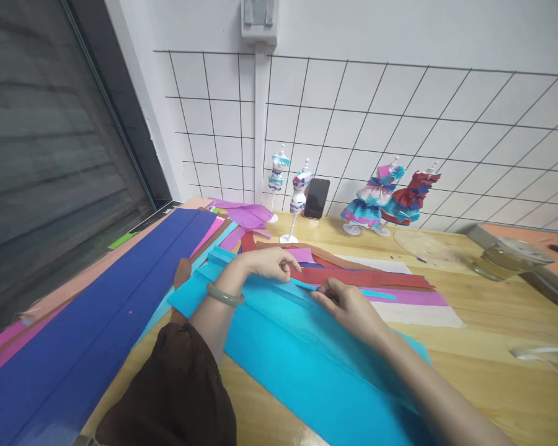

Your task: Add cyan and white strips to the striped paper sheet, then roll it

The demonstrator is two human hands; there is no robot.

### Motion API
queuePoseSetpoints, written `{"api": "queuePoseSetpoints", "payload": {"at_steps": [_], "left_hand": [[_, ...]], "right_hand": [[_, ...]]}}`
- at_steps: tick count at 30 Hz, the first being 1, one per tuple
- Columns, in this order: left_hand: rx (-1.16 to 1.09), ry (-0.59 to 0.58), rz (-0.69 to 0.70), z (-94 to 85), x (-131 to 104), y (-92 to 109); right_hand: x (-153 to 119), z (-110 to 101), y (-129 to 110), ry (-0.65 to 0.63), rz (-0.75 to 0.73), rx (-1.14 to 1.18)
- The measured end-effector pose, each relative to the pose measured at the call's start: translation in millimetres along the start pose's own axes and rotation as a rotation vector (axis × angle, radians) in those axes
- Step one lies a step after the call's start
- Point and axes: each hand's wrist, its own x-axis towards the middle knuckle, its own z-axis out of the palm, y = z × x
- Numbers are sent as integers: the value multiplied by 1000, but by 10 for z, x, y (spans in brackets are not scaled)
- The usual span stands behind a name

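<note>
A large turquoise sheet of crepe-like paper [279, 347] lies slantwise across the table in front of me, with fold lines along it. My left hand [272, 265], a bangle on its wrist, is closed at the sheet's far edge, thumb and finger pinched on the paper. To its right, my right hand [346, 303] pinches the same edge between thumb and fingers. A narrow blue strip [376, 293] runs along that edge and sticks out beyond my right hand. Beneath and behind lie a red strip [367, 277], a purple strip [413, 297] and a white strip [423, 314].
Dark blue paper [97, 310] covers the left side. At the back stand small dress forms, two sparsely decorated [298, 198] and two in ruffled dresses [376, 195] [413, 198], beside a phone [317, 198]. A tape roll [506, 259] sits at right, near blurred white scissors-like handles [546, 354].
</note>
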Motion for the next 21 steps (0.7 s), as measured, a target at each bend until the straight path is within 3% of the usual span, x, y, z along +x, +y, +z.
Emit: {"api": "queuePoseSetpoints", "payload": {"at_steps": [21], "left_hand": [[29, 12, 3, -27, -15, -34]], "right_hand": [[100, 25, -59, -24, -26, -26]]}}
